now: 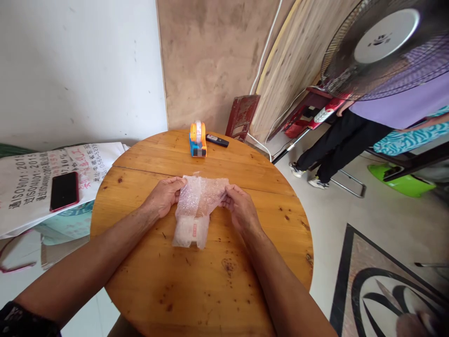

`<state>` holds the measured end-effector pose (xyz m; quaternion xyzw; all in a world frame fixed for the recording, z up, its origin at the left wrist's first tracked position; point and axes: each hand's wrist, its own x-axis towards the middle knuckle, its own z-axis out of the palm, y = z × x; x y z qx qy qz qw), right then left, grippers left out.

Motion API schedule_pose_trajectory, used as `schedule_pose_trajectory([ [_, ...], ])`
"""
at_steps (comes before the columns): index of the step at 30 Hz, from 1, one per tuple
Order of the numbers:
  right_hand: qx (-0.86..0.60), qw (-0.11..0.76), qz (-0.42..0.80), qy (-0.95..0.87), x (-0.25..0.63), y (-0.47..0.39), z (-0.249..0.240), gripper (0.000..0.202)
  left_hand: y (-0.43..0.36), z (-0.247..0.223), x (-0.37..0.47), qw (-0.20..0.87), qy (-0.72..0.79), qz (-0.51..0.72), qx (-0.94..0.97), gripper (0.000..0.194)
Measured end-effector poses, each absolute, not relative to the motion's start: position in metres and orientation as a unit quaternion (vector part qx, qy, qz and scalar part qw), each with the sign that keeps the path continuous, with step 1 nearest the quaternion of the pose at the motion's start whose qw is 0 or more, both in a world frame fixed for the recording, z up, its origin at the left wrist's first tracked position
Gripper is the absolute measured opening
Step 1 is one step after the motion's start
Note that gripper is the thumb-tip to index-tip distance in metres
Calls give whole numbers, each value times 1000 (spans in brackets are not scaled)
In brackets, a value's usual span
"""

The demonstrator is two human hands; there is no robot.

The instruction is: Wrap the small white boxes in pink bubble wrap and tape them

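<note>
A sheet of bubble wrap (pixel 191 194) lies on the round wooden table (pixel 228 290), partly folded. Its near end covers a small pale box (pixel 185 230) with a red printed label, seen through the plastic. My left hand (pixel 165 196) pinches the wrap's far left corner between thumb and fingers. On the other side, my right hand (pixel 241 204) grips the far right edge, which stretches out past the box. An orange and blue tape dispenser (pixel 198 140) stands beyond the wrap, with a black marker-like object (pixel 217 140) beside it.
A black phone with a red edge (pixel 64 191) rests on printed white sacks (pixel 21 187) at the left. Behind the table stands a dark red chair (pixel 242 114). A large fan (pixel 382 42) and a person in black trousers (pixel 342 140) are at the right.
</note>
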<state>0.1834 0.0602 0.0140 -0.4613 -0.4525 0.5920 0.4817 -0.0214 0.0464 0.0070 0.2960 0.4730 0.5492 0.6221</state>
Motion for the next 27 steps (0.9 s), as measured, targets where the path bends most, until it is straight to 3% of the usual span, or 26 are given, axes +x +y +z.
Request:
schedule_pose_trajectory([
  [3,-455,490,613,-420,183,64,9,36,47,7,-23,586,485,568,313,36],
  [6,-449,505,622,-395,186,71,6,38,43,11,-23,466,523,583,412,28],
  [8,-444,497,637,-386,189,74,5,38,37,15,-21,397,540,546,502,25],
  [13,-385,446,683,-431,185,69,11,29,27,12,-13,346,568,400,631,36],
  [17,-320,424,687,-495,171,56,18,31,30,6,-13,296,578,391,653,39],
  [24,-364,476,646,-473,178,67,13,30,36,15,-21,542,465,462,526,23],
  [27,-438,513,585,-451,192,78,8,34,43,16,-29,575,493,522,393,24],
])
